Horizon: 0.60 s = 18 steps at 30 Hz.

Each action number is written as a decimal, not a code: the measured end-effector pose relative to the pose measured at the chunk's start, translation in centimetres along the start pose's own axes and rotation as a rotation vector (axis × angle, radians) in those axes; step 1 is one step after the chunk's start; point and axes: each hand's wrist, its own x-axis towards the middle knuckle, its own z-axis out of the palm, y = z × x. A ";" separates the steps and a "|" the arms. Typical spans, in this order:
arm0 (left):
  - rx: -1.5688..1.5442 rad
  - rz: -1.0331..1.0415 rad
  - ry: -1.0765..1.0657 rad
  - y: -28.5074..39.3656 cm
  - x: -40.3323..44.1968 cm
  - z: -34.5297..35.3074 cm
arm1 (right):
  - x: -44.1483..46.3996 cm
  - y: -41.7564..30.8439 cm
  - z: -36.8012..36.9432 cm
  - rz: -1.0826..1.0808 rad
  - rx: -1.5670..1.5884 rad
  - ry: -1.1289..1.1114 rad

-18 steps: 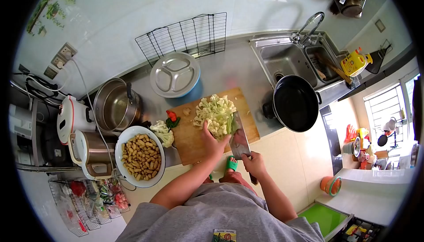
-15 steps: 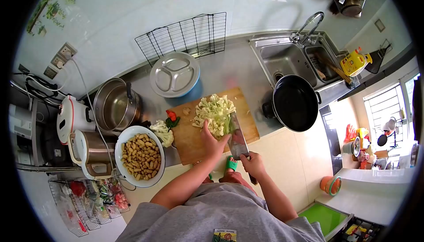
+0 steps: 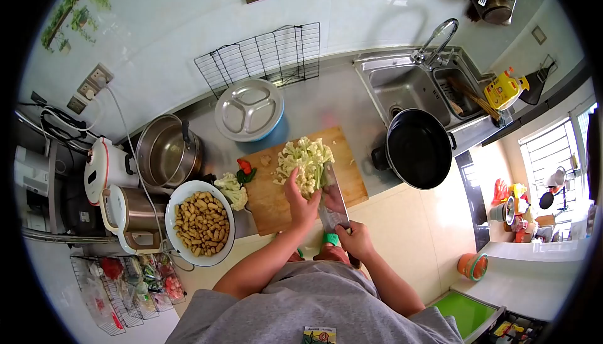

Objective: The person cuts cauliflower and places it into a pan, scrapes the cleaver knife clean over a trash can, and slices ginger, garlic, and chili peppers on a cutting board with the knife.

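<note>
A pile of cut cauliflower [image 3: 304, 160] lies on the wooden cutting board [image 3: 267, 209]. My left hand [image 3: 303, 204] curls around the near side of the pile, thumb on the left and fingers by the blade; the fingertips are partly hidden among the florets. In my right hand [image 3: 355, 241] is the handle of a cleaver [image 3: 334, 204], its broad blade along the right side of the pile. Red and green peppers [image 3: 245, 169] and a small tan piece [image 3: 266, 160] are at the board's left. An uncut cauliflower chunk [image 3: 231, 191] rests just beyond that edge.
Left of the board stand a white basin of peanuts [image 3: 201, 223], a steel pot [image 3: 168, 151] and cookers [image 3: 135, 212]. Behind it are a divided steel plate [image 3: 249, 110] on a blue container and a wire rack [image 3: 260, 55]. A black pan [image 3: 419, 149] sits before the sink [image 3: 402, 83].
The cleaver and my right hand have shifted slightly left, bringing the blade closer to my left hand. My left hand stays at the pile.
</note>
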 end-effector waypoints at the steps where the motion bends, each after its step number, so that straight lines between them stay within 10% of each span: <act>1: -0.021 -0.002 0.000 0.1 0.2 0.0 | -0.1 -0.5 -0.1 0.003 0.016 0.000; 18: -0.097 0.051 -0.042 6.6 4.7 2.0 | 1.2 -3.8 -4.6 -0.024 0.076 0.041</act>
